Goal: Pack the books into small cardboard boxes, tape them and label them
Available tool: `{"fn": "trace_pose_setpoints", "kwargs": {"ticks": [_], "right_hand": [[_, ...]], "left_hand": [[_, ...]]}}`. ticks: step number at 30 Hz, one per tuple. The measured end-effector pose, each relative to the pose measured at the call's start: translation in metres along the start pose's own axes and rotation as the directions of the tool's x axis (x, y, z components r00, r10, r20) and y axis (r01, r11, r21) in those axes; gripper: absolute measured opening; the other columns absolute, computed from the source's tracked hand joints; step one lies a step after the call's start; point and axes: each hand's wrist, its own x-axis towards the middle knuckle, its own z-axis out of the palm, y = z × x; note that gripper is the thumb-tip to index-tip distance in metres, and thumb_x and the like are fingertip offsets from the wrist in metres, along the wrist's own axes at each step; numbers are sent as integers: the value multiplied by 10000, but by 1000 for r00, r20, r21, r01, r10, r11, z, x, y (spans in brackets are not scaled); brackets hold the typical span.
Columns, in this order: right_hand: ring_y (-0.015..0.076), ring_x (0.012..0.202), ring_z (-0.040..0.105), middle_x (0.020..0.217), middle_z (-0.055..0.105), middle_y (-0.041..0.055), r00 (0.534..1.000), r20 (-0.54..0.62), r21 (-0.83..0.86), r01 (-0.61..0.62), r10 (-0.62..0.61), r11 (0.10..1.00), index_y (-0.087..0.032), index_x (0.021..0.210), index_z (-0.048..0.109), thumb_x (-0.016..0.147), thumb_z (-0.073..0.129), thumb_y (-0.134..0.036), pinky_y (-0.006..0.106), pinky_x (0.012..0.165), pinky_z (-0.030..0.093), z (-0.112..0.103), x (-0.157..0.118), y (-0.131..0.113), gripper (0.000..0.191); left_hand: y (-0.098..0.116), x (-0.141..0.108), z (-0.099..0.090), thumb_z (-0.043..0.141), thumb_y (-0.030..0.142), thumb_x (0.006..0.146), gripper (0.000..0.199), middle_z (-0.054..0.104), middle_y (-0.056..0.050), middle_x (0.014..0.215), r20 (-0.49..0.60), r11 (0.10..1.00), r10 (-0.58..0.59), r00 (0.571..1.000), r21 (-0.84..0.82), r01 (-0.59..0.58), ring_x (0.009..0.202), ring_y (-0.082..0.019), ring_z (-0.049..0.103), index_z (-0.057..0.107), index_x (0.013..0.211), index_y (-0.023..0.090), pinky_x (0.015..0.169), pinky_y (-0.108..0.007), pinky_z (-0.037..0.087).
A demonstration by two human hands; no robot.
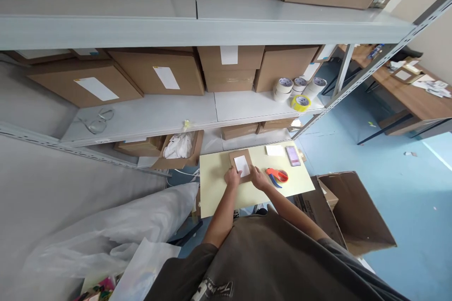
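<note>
A small flat cardboard box [245, 179] lies on the pale yellow tabletop [219, 193], with a white label [242, 165] on its upper face. My left hand [232, 177] grips its near left corner, the thumb by the label's lower edge. At the right side, my right hand [259, 178] has its fingers closed on the box's edge. Just right of that hand rests an orange and blue tape dispenser [277, 176]. Behind it are a stack of white labels [274, 150] and a phone-like item with a blurred screen [293, 156].
A metal shelf rack [162, 113] with cardboard boxes [229, 77] rises beyond the table. Tape rolls [301, 103] stand on its middle shelf. An open carton [360, 216] sits on the floor at right, a large translucent plastic bag [134, 225] at left.
</note>
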Motion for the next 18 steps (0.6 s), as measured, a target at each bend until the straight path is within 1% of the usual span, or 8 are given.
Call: {"fn": "trace_pose_setpoints", "kwargs": {"ticks": [3,4,6,8,11,14,16,18], "right_hand": [[363,1609,287,1796,173,98,997,69,-86,-37,43,996,-279,1688,320,832,557,-67,486,1182,433,10,-2,-8,913],[362,1614,275,1796,177,89,997,62,-79,-40,45,996,-279,1675,355,828,565,-73,487,1186,430,14,-2,-10,896],[333,1605,305,1770,268,96,999,-14,12,-50,50,999,-264,1669,364,863,557,-126,479,1190,433,20,-2,-11,840],[311,1557,402,1693,420,125,991,-68,158,-102,114,982,-238,1673,344,921,532,-220,476,1175,453,22,0,-11,775],[299,1389,596,1489,642,116,974,-21,337,-204,224,919,-237,1616,423,976,500,-378,467,1122,497,17,3,-12,660],[261,1297,661,1359,724,74,984,-57,451,-124,167,884,-264,1463,584,1002,457,-447,415,1100,509,7,6,-17,512],[248,1313,650,1366,721,82,986,-119,490,-44,117,871,-258,1394,633,1011,442,-457,383,1095,507,3,8,-24,473],[254,1329,636,1398,699,111,981,-142,496,-42,129,867,-233,1389,636,1004,459,-461,376,1084,508,4,10,-35,481]], "left_hand": [[-8,-2,3,690,337,943,396,592,-179,1516,34,958,282,959,42,-283,1489,-343,467,672,1332,264,1177,-476,414],[-10,-2,4,695,355,940,474,505,-157,1615,65,939,337,939,43,-340,1567,-344,355,635,1406,289,1219,-500,369],[-15,-1,7,719,417,922,633,342,-113,1734,145,926,371,917,23,-378,1643,-337,175,545,1523,324,1255,-532,321],[-19,4,7,729,460,906,742,249,-96,1774,217,929,365,906,-16,-370,1662,-319,94,472,1589,322,1249,-518,341],[-30,13,0,765,498,859,858,244,-105,1776,250,930,366,896,-113,-348,1666,-300,86,425,1620,295,1226,-464,394],[-51,19,-17,802,568,808,897,317,-113,1750,178,936,301,937,-243,-254,1657,-303,154,461,1592,293,1250,-452,368],[-69,19,-29,806,612,794,900,350,-128,1733,103,931,184,977,-338,-140,1641,-322,217,487,1568,282,1264,-466,347],[-85,13,-38,833,615,770,955,407,-156,1699,61,889,75,995,-457,-39,1589,-347,352,469,1578,261,1244,-481,382]]}}
